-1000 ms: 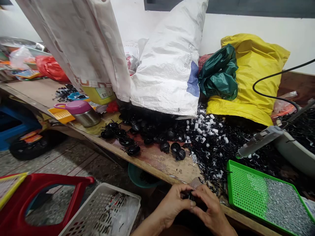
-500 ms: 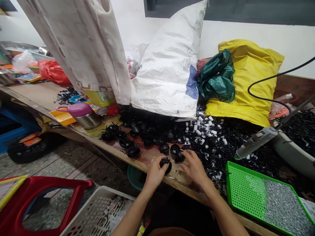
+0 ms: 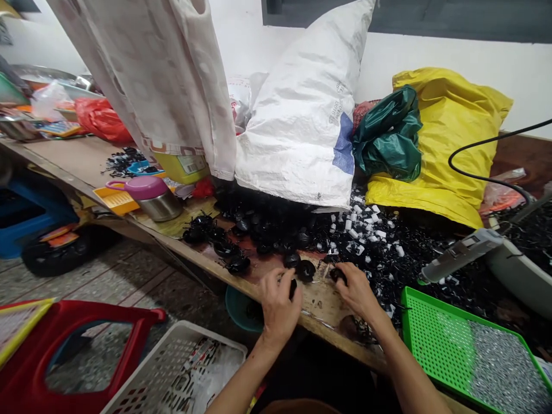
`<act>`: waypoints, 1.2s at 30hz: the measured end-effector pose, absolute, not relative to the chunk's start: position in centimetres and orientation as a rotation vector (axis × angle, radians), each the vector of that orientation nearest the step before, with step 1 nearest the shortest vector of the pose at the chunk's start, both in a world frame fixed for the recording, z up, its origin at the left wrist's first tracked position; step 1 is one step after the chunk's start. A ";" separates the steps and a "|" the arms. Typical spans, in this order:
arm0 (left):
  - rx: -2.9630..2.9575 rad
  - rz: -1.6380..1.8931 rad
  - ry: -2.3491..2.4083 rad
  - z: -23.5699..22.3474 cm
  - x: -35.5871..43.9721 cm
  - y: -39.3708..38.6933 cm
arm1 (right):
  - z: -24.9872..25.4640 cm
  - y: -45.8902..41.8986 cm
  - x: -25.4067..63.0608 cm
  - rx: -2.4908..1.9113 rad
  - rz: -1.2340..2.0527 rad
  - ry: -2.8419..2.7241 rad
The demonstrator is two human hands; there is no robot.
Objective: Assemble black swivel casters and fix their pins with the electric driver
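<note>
Gripping black plastic piece (image 3: pixel 293 288) in left hand (image 3: pixel 279 307), fingers curled; right hand (image 3: pixel 357 293), fingers clamped on second piece (image 3: pixel 337 275).

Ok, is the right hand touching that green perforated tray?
Apart. The head view shows a plain gap between the right hand and the green perforated tray, with black plastic scraps lying between them.

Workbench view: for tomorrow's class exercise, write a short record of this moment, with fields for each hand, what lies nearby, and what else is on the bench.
Left hand: grips a black part, partly hidden by the fingers
Right hand: fingertips on a second black part
Nearby: black domed parts on the bench
Also on bench: green tray of silver bits; white sack; yellow bag
</note>
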State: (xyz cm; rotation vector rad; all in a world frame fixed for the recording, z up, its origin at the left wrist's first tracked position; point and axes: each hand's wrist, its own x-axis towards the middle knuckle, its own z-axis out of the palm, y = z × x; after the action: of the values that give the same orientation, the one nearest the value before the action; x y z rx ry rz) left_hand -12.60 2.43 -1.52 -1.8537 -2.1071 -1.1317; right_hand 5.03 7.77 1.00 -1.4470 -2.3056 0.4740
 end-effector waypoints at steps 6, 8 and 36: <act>-2.198 -0.791 -1.964 -1.2 -10.5 2.4 | 0.6 6.6 5.0 -1.369 0.635 -2.473; -2.239 -0.765 -1.932 -1.3 -10.3 2.6 | 0.5 6.3 4.8 -1.356 0.654 -2.524; -2.299 -1.829 -2.015 -1.5 -6.7 0.7 | 1.2 9.4 6.1 -1.342 1.001 -1.531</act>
State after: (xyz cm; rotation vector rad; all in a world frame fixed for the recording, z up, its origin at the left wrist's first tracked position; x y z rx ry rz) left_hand -6.73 0.66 -1.49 -2.2992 -2.0155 -1.8289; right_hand 6.14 9.37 1.22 -1.3419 -1.5308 1.0007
